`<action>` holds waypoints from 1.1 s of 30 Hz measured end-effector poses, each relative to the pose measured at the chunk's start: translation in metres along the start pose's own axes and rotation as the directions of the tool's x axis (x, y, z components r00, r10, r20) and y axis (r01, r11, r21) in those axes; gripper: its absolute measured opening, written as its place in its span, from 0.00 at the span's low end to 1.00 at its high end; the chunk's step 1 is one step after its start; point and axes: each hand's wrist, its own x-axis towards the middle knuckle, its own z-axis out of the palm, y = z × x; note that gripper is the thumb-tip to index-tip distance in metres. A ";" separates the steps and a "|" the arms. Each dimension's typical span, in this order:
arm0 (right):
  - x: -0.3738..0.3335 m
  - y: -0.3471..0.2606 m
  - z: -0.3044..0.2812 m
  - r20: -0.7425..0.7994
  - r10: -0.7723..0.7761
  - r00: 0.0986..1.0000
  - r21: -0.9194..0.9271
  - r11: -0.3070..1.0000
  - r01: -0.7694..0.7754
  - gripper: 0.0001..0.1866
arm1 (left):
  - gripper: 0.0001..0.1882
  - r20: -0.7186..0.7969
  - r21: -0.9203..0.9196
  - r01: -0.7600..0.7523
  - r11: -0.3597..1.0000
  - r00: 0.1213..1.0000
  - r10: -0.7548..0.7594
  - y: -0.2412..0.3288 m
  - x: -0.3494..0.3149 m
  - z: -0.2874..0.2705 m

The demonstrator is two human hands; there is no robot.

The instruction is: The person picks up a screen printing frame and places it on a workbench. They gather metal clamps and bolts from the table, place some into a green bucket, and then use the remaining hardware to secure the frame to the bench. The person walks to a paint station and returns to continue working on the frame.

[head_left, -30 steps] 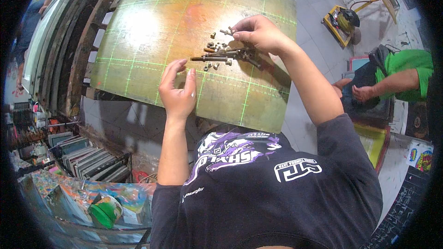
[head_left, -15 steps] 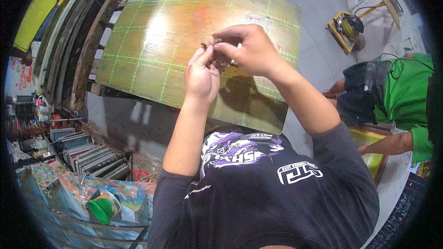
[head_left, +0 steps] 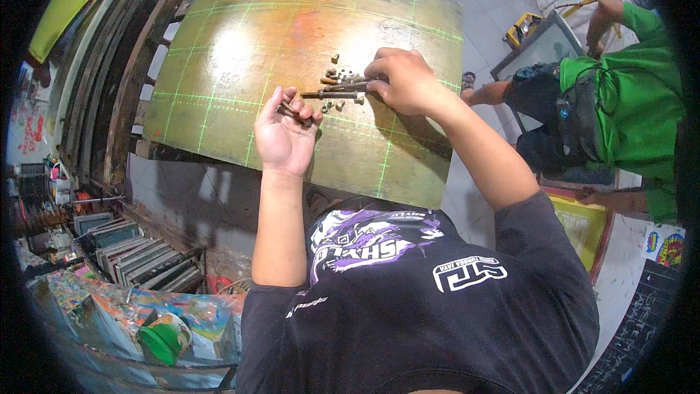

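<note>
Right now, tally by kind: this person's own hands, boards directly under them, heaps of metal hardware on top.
Hands: 2, left hand and right hand
Board: 1
Hardware heap: 1, pieces too bunched to count
Total: 4

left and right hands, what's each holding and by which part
The left hand holds at least one bolt in its curled fingers, the gripped part hidden. The right hand is at the bolt pile; any hold there cannot be told.
</note>
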 end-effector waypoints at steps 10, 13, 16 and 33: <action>-0.001 0.009 -0.004 -0.074 0.010 0.997 0.327 0.945 0.015 0.07 | 0.07 -0.009 0.021 -0.002 1.000 1.000 0.002 -0.012 -0.007 0.005; -0.005 0.000 -0.021 -0.020 0.094 0.995 0.505 0.860 -0.071 0.07 | 0.06 -0.006 0.040 0.000 0.999 1.000 0.000 -0.022 -0.004 0.008; -0.012 -0.011 -0.027 0.097 -0.010 0.995 0.771 0.633 -0.069 0.06 | 0.09 0.006 0.025 0.005 1.000 1.000 -0.005 -0.031 -0.002 0.028; 0.020 -0.072 -0.047 -0.065 -0.052 0.997 0.084 0.995 0.057 0.16 | 0.18 0.352 -0.269 0.150 0.951 0.935 -0.048 -0.032 0.023 0.017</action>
